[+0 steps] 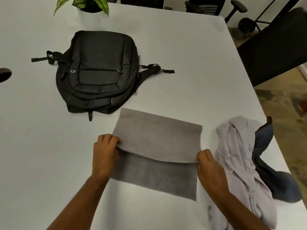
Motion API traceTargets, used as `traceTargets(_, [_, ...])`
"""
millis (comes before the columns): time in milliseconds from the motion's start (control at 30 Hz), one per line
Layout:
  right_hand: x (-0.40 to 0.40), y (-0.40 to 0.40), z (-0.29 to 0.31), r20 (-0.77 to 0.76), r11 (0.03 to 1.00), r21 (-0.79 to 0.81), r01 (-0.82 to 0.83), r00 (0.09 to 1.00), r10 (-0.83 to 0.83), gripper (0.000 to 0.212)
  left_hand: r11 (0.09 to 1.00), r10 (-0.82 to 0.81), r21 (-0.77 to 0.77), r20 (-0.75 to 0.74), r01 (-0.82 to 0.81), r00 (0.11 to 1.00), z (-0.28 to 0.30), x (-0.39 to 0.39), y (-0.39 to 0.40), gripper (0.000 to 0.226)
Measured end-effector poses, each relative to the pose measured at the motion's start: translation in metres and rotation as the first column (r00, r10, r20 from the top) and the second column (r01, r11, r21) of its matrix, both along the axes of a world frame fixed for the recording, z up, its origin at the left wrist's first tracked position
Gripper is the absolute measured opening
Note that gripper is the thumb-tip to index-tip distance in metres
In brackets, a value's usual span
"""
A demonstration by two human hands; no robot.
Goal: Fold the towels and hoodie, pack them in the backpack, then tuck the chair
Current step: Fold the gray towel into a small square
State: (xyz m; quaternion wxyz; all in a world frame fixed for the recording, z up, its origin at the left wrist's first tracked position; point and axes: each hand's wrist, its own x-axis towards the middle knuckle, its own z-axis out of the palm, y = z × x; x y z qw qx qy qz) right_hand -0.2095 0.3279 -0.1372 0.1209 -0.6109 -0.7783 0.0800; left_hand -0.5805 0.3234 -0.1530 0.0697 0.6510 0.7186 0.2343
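**Near counter edge: grey towel mid-fold, both hands on it**

Front and centre on the white counter (174, 60) lies the grey towel (157, 141), partly folded. The left hand (104, 153) pinches the left end of the raised fold edge, fingers curled over the cloth. The right hand (207, 165) pinches the right end of the same edge. The upper layer sags slightly between them, and the lower layer lies flat toward the person.

Step in hand, as I read it: first towel fold, not finished. Nothing looks packed yet.

Just right of the towel: a crumpled pale lilac garment (237, 163), likely the hoodie, unfolded, draped toward the counter's right edge. Dark blue cloth (272, 176) sits partly under it on the far right. Can't tell whether that is a second towel.

Farther back and left: the black backpack (98, 70) lies flat with its straps splayed. It appears zipped shut, well apart from the towel.

A potted plant (86, 4) stands at the back edge. A dark chair (272, 52) is off the right side, not tucked.

Next move calls for: carry the pinched edge over evenly, line up the corners, press flat. Keep both ends level or the fold skews. The backpack needs unzipping before anything goes in.
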Motion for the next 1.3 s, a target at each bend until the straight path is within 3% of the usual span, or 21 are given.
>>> traceTargets(133, [0.0,-0.027,-0.019,0.104,0.994,-0.107,-0.033,0.994,0.044,0.043,0.992,-0.012,-0.124,0.102,0.024,0.995,-0.007,-0.003,-0.034,0.039])
traceTargets(300, [0.0,-0.045,-0.011,0.099,0.995,-0.035,-0.095,0.99,0.099,0.034,0.994,-0.041,-0.09,0.154,0.055,0.987,-0.006,-0.014,-0.057,0.029])
traceTargets(400, [0.003,-0.068,-0.017,0.071,0.995,-0.006,-0.103,0.992,0.103,0.035,0.997,-0.045,-0.063,0.132,0.054,0.99,-0.012,-0.02,-0.074,0.033])
traceTargets(600, [-0.003,-0.101,-0.041,0.058,0.992,-0.09,-0.089,0.994,0.095,0.037,0.987,-0.045,-0.149,0.092,0.058,0.995,-0.034,-0.029,-0.094,0.04])
traceTargets(867, [-0.003,-0.112,-0.049,0.083,0.986,-0.051,-0.16,0.983,0.164,0.035,0.987,-0.08,-0.139,0.023,0.082,0.997,-0.043,-0.036,-0.092,0.031])
traceTargets(967, [-0.003,-0.117,-0.051,0.127,0.982,-0.08,-0.17,0.976,0.179,0.036,0.987,-0.099,-0.128,-0.009,0.097,0.995,-0.053,-0.039,-0.097,0.018])
traceTargets(1067, [-0.008,-0.117,-0.047,0.157,0.984,-0.06,-0.166,0.972,0.174,0.016,0.99,-0.07,-0.123,-0.019,0.068,0.997,-0.054,-0.04,-0.102,0.02])
traceTargets(1167, [-0.03,-0.105,-0.033,0.076,0.994,-0.031,-0.109,0.991,0.111,0.029,0.991,-0.088,-0.101,0.021,0.089,0.996,-0.043,-0.022,-0.09,0.031])
traceTargets(1300, [-0.081,-0.073,-0.043,0.001,0.998,-0.064,-0.003,1.0,0.003,0.041,0.962,-0.239,-0.102,0.118,0.251,0.964,-0.045,0.035,-0.049,0.035])
